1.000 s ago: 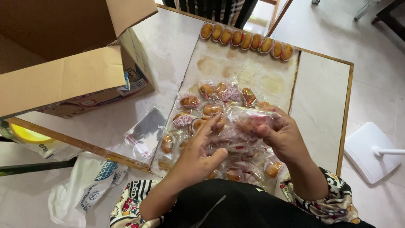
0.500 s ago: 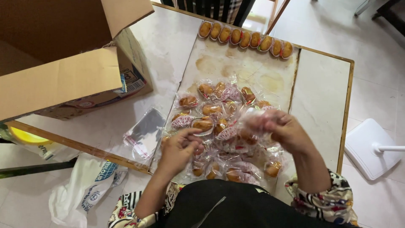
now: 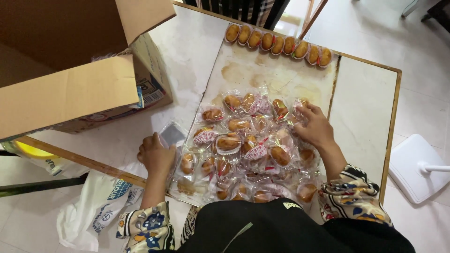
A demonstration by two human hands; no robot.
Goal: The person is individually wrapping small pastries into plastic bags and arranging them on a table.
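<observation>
At the desk [image 3: 187,51], I watch a person bagging small golden cakes, and the work looks to me mid-way: a heap of wrapped cakes [image 3: 248,150] in clear packets covers the lower half of the brown sheet [image 3: 276,75], while a row of unwrapped cakes [image 3: 279,44] in paper cups lines its far edge at twelve o'clock.

The left hand [image 3: 156,154] rests at nine o'clock of the heap, palm down, fingers curled loosely over a small stack of empty clear bags [image 3: 172,135] lying just beside the sheet; whether its grip has pinched one bag free I cannot tell. The right hand [image 3: 315,126] sits at two o'clock of the heap, fingertips pressing down on a wrapped cake with a pink-patterned cup [image 3: 299,104] at the pile's edge, the grip spread open and resting, not clenched around anything.

An open cardboard box [image 3: 79,79] stands at ten o'clock of the pile, and a white plastic bag [image 3: 101,206] hangs off the near left edge of the desk. A white stand base [image 3: 417,168] sits on the floor at three o'clock.

My reading: the step in hand is fetching a fresh bag. The next move would call for separating one thin film from the stack, which tends to cling, and then a reach across the heap to the far row.
</observation>
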